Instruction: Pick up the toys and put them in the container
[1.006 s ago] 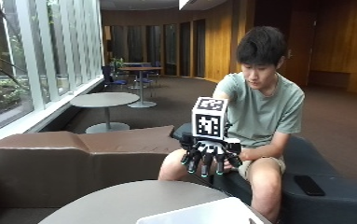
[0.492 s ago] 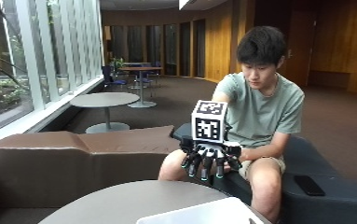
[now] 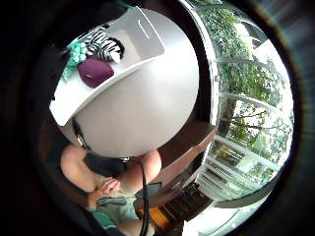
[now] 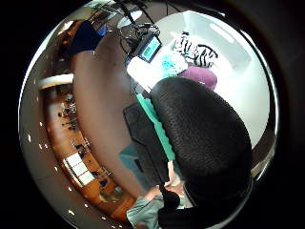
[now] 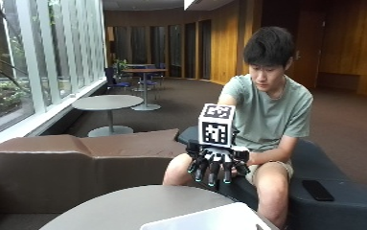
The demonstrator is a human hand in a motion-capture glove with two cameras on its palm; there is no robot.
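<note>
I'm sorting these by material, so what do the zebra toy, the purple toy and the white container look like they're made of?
Zebra toy: likely plush fabric, judging by its soft, rumpled outline. Purple toy: seems a smooth, matte, rounded cushion, fabric or foam, hard to tell. White container: looks like rigid matte plastic, with flat walls and crisp edges.

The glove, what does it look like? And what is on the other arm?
The glove on the right hand is black, with small teal-lit tips on its fingers. Up close in the thumb side palm view its fabric looks bumpy and grainy. The other hand is bare, with nothing worn on it. The arms come out of a pale green short-sleeved T-shirt.
</note>
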